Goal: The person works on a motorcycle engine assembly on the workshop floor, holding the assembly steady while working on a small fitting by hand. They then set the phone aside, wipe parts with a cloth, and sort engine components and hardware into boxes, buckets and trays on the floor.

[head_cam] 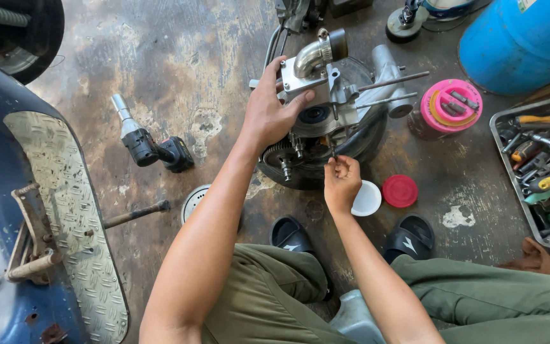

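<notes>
Engine assembly [335,105] is located at upper centre of frame. It is gripped on its metal housing by left hand [268,114]. Right hand [342,181] fingertips are pinched, apparently on a small part, below the engine.

Engine assembly on the floor, tools ringed around it.

The engine assembly [332,108] sits on the floor [179,57] ahead of the person's sandals [291,234]. Left of it lies an impact wrench [151,143], with the scooter footboard [65,216] further left. Two lids [400,190] lie just right of the right hand [342,181]; behind them stands a jar [447,108], and a tool tray [542,165] lies at far right.
</notes>
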